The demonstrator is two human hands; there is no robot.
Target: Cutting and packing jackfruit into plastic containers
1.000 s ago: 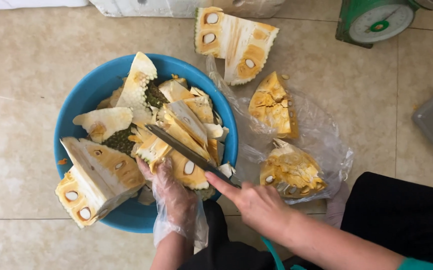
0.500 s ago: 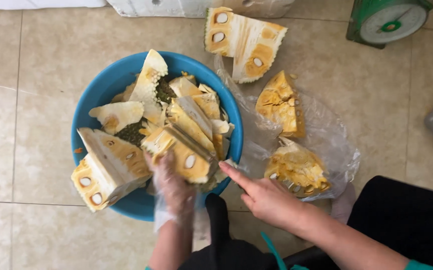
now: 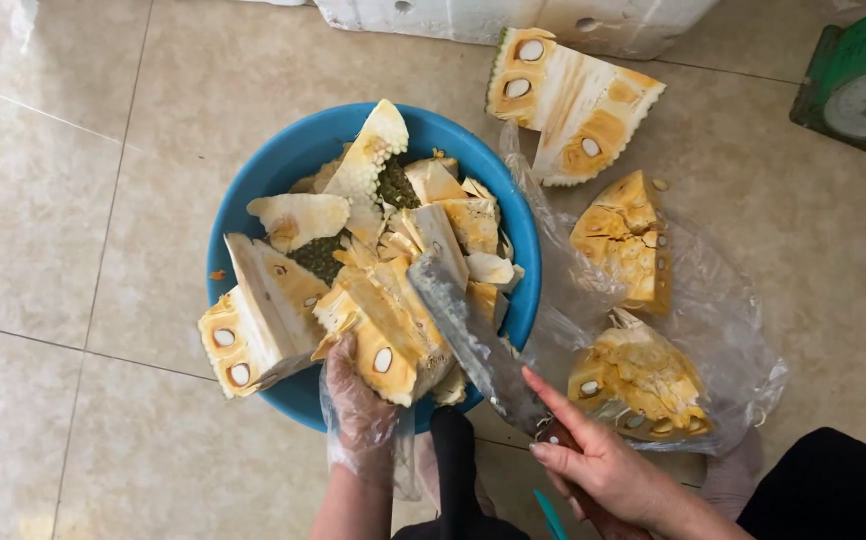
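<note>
The left hand [image 3: 358, 405], in a thin clear plastic glove, was gripping a chunk of jackfruit [image 3: 388, 330] from below at the near rim of the blue basin [image 3: 253, 195], fingers curled under the rind side with the yellow flesh and a pale seed facing up. The right hand [image 3: 603, 470] was bare and wrapped tight around the handle of a big knife [image 3: 473, 340], forefinger stretched along the back of the blade, and the blade was lying flat-ish against the right side of that same chunk. The basin sat on the tiled floor [image 3: 73, 250], packed with more cut wedges. To its right, two peeled pieces [image 3: 628, 240] lay on a crinkled clear plastic bag [image 3: 733, 330]. Another big wedge [image 3: 573, 100] sat on the floor past the basin's far edge, next to a white foam box [image 3: 513, 15], with a green scale [image 3: 858, 80] off at the far right.
</note>
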